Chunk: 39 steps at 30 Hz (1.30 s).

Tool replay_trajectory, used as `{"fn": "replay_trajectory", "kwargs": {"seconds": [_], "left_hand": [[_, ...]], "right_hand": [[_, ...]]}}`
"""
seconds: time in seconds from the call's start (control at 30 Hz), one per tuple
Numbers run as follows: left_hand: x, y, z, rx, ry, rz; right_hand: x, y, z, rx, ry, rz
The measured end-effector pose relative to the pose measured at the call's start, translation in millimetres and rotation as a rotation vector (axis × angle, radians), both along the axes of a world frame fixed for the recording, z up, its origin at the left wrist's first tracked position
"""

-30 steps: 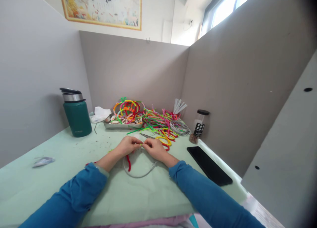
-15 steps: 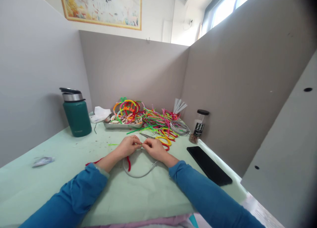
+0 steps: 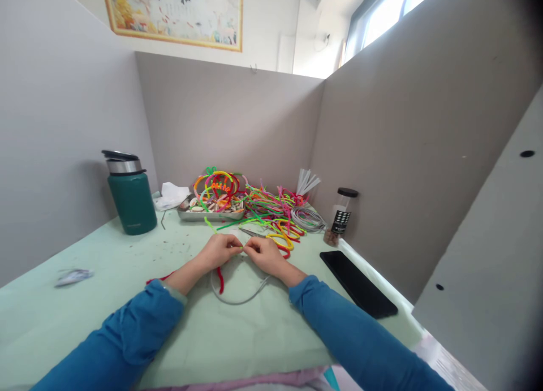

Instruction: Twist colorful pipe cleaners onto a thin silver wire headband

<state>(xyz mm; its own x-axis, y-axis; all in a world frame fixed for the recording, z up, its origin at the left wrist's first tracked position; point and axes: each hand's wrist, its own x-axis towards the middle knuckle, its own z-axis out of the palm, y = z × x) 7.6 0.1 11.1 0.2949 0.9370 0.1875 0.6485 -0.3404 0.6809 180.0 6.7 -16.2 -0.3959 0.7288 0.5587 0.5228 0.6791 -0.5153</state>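
Note:
Over the middle of the table, my left hand (image 3: pixel 219 251) and my right hand (image 3: pixel 265 254) meet fingertip to fingertip, both closed in a pinch. A bit of yellow-green shows between the fingertips, and a yellow-green pipe cleaner (image 3: pixel 209 225) sticks up behind my left hand. Below them a thin grey hoop (image 3: pixel 237 303) curves across the cloth; its upper part is hidden by my hands. A red pipe cleaner (image 3: pixel 220 280) hangs down beside the hoop, under my left hand. Scissors (image 3: pixel 285 241) with yellow and red handles lie just behind my right hand.
At the back are a metal tray (image 3: pixel 212 215) holding colourful hoops and small pieces, a heap of pipe cleaners (image 3: pixel 271 204) and a grey wire coil (image 3: pixel 309 219). A green bottle (image 3: pixel 132 201) stands left; a clear jar (image 3: pixel 340 217) and black phone (image 3: pixel 358 283) are right.
The yellow-green pipe cleaner's free end has swung from lying low left of my left hand to standing up behind it. Both hands have hardly moved.

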Motion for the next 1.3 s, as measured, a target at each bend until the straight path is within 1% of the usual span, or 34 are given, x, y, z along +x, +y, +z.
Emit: {"fn": "replay_trajectory", "kwargs": {"seconds": [0.33, 0.5, 0.6, 0.8, 1.07, 1.3], "left_hand": [[-2.1, 0.8, -0.3, 0.011, 0.064, -0.008], [-2.5, -0.2, 0.0, 0.013, 0.051, -0.030], [-2.4, 1.2, -1.9, -0.024, 0.014, -0.042], [-1.6, 2.9, -5.0, -0.160, -0.082, -0.055], [-1.2, 1.7, -4.1, -0.200, -0.057, -0.041], [0.0, 1.2, -4.6, -0.241, -0.113, -0.062]], "right_hand": [[0.0, 1.0, -1.0, -0.002, 0.008, 0.002], [-0.2, 0.4, 0.1, 0.002, 0.005, 0.005], [-0.2, -0.2, 0.2, 0.000, 0.007, 0.003], [0.5, -1.1, 0.0, -0.006, 0.002, 0.009], [0.6, -0.5, -1.7, -0.001, -0.020, -0.005], [0.4, 0.6, -1.2, 0.004, -0.025, -0.011]]}}
